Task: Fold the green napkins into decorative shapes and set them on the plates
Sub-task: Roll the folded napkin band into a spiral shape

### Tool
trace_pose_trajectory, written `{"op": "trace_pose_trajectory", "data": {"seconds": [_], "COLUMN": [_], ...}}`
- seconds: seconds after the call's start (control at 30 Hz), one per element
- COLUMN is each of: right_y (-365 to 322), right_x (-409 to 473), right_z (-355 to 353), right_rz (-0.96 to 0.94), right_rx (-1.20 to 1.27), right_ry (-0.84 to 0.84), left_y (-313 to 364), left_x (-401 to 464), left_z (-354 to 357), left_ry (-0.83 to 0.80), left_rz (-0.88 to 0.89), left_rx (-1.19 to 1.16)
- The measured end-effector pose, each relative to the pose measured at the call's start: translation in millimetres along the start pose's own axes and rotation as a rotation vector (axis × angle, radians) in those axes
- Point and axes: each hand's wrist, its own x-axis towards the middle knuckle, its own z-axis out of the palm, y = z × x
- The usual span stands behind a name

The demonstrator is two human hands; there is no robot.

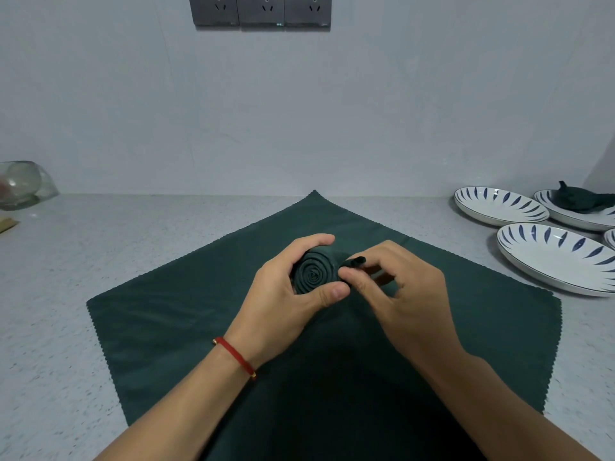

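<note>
A dark green napkin rolled into a spiral rose shape (pixel 313 273) stands at the centre of the counter. My left hand (pixel 286 294) grips it, fingers curled round its far side and thumb on its near side. My right hand (pixel 392 287) pinches the roll's loose tail end (pixel 355 262) on the right of the spiral. Under both lies a second green napkin (pixel 166 327) spread flat like a diamond. White plates with blue leaf marks sit at the right: one at the back (pixel 499 205), one nearer (pixel 559 257), and one holding a folded green napkin (pixel 580 198).
A grey speckled counter (pixel 66 277) runs to a pale wall. A clear glass bowl (pixel 23 184) lies at the far left, a wooden edge (pixel 8 224) below it. Wall sockets (pixel 259 10) sit high up. A fourth plate's rim (pixel 610 237) shows at the right edge.
</note>
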Motion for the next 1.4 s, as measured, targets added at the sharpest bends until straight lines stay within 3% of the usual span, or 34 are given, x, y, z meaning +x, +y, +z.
{"op": "trace_pose_trajectory", "data": {"seconds": [0.13, 0.27, 0.4, 0.53, 0.63, 0.73, 0.97, 1.1, 1.27, 1.4], "right_y": [3, 9, 13, 18, 19, 19, 12, 6, 2, 6], "right_x": [2, -1, -3, -7, -7, -8, -10, -9, -10, -9], "right_z": [2, 4, 10, 15, 19, 20, 20, 19, 13, 11], "right_rz": [0.201, 0.186, 0.121, 0.027, -0.010, -0.049, -0.085, 0.130, 0.221, 0.013], "right_rx": [0.135, 0.076, -0.080, -0.171, -0.229, -0.256, -0.248, -0.075, 0.151, -0.017], "right_ry": [-0.162, -0.309, -0.277, -0.199, -0.164, -0.104, -0.097, -0.160, -0.064, -0.017], "left_y": [-2, -6, -12, -9, -10, -9, -4, -3, -3, -2], "left_x": [0, 1, 0, -3, -3, -1, 2, 1, 2, 2], "left_z": [-2, -3, 3, 8, 11, 11, 8, 2, -4, -3], "left_ry": [0.009, -0.048, -0.055, 0.120, 0.176, 0.197, 0.076, 0.037, 0.025, 0.031], "left_rz": [0.001, 0.012, 0.006, 0.169, 0.327, 0.364, 0.323, 0.296, 0.265, 0.206], "left_rx": [0.053, 0.111, 0.248, 0.442, 0.452, 0.385, 0.370, 0.349, 0.343, 0.304]}}
